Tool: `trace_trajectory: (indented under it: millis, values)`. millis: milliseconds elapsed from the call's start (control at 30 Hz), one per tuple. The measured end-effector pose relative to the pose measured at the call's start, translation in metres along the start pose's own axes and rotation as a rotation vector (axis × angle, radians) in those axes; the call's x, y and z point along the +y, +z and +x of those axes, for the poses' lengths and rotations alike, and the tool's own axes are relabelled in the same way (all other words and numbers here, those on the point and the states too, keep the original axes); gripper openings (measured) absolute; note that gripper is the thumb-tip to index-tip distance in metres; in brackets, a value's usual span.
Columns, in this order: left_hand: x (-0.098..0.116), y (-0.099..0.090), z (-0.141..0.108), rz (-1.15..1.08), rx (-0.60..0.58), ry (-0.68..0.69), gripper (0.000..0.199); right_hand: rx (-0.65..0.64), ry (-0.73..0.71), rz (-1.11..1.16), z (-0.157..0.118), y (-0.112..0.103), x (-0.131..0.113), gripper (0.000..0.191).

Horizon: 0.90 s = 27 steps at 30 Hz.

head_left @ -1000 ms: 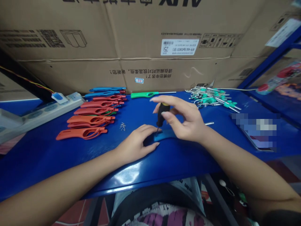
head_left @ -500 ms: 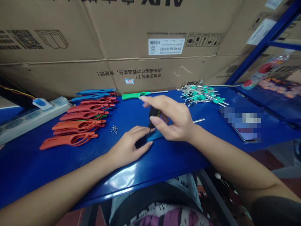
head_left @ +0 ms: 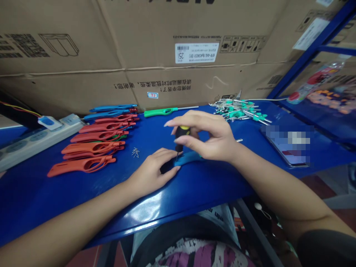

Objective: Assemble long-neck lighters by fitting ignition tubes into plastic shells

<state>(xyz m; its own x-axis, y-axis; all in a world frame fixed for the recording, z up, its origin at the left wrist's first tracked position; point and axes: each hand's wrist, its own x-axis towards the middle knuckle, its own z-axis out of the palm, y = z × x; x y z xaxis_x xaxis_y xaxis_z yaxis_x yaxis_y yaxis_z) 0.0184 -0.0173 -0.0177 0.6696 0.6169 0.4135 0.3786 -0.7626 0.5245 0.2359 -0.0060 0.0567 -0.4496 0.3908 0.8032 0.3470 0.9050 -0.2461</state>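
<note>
Upright in my right hand (head_left: 215, 138) is a short screwdriver (head_left: 182, 134) with a black and yellow handle, thumb and fingers around it. Its thin shaft points down at the near end of a blue lighter (head_left: 190, 158), lying flat on the table. My left hand (head_left: 150, 172) pinches that end, thumb on the near side and fingers on the far side. Part of the lighter is hidden under my right hand; a metal tube tip (head_left: 239, 140) shows beyond it. Several small screws (head_left: 135, 152) lie loose left of my left hand.
Red, orange and blue lighter handles (head_left: 80, 167) lie in a row at left. A green lighter (head_left: 158, 112) rests by the cardboard (head_left: 89, 79). Metal tubes with green parts (head_left: 236, 109) are piled back right. A phone (head_left: 287, 148), power strip (head_left: 36, 139) and bottle (head_left: 317, 83) flank the area.
My right hand has turned on the screwdriver and shifted slightly right, so more of the yellow handle top and the blue lighter shows. My left hand stays in place.
</note>
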Motion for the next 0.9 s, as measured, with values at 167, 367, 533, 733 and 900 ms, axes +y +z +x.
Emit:
trace_trajectory:
  millis: [167,367,533,733,900]
  values:
    - [-0.0002,-0.0004,0.0004,-0.002,0.005,0.002,0.031,0.014,-0.046,-0.044,-0.0023,0.0044,-0.0018,0.035]
    - [-0.0009,0.0000,-0.0005,-0.002,0.016,0.014,0.031,0.078,-0.085,-0.096,-0.0050,0.0063,0.0012,0.031]
    - [-0.0012,0.0004,-0.0004,-0.026,-0.007,0.000,0.033,-0.070,0.040,0.005,-0.0034,0.0045,0.0023,0.040]
    - [-0.0002,-0.0009,0.0002,-0.026,-0.005,0.004,0.031,0.015,0.024,-0.079,-0.0046,0.0057,0.0043,0.039]
    - [0.0011,-0.0020,0.0008,-0.042,-0.021,-0.009,0.030,-0.090,0.164,0.056,-0.0063,0.0106,0.0037,0.041]
